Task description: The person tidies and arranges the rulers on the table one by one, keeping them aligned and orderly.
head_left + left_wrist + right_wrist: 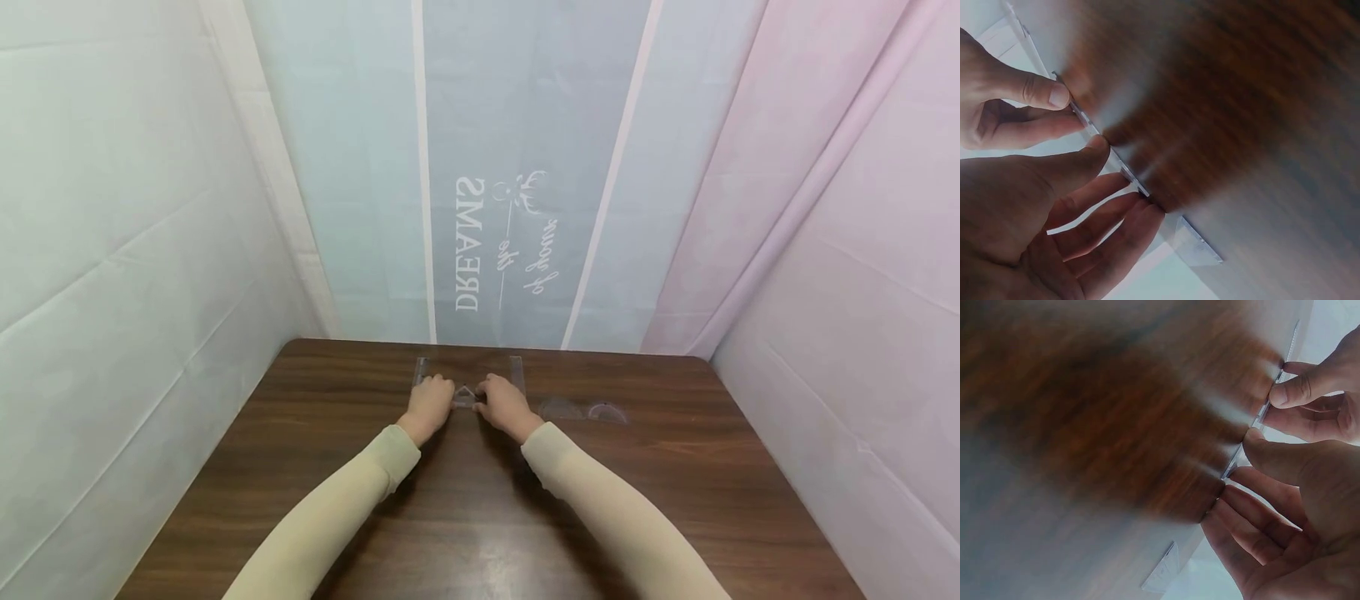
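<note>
Both hands (431, 400) (504, 403) pinch clear triangle (464, 403).

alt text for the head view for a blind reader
A person's left-hand grip and right-hand grip hold a clear plastic piece at a brown table; two clear half-round pieces lie to the right.

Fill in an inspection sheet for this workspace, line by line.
Surface: dark wood-grain table, light glare near the front.
Job's things: clear middle piece with a triangular outline, between the hands; clear left strip and clear right strip beyond them; larger half-round piece and smaller half-round piece, right of the right hand.
Clutter: nothing seen.
Grips: left grip and right grip both hold the middle piece.
Cables: nothing seen.
Surroundings: blue panel behind, with white lettering; pale fabric on both sides.
</note>
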Tool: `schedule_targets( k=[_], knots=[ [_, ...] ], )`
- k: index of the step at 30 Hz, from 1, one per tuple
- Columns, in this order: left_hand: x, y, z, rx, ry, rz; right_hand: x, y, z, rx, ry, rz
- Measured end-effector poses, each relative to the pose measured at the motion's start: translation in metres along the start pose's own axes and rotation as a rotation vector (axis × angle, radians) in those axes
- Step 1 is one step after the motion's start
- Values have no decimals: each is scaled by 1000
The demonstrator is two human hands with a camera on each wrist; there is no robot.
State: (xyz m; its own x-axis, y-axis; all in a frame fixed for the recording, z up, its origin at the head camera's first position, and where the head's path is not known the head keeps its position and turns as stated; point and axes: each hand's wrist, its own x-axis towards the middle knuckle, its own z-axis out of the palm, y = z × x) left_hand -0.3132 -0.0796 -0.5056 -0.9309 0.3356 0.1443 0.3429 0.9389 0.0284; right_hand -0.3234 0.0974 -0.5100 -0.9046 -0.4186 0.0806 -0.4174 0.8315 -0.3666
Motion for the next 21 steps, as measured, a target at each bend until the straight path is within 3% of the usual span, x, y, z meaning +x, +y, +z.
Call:
schedule_targets(
  k=[9, 21],
  knots=[
    [5, -1, 1, 23, 23, -7, 3, 0, 1, 12, 19, 10],
    [8, -7, 1, -53, 44, -5, 4, 0, -1, 68, -26, 78]
  ],
)
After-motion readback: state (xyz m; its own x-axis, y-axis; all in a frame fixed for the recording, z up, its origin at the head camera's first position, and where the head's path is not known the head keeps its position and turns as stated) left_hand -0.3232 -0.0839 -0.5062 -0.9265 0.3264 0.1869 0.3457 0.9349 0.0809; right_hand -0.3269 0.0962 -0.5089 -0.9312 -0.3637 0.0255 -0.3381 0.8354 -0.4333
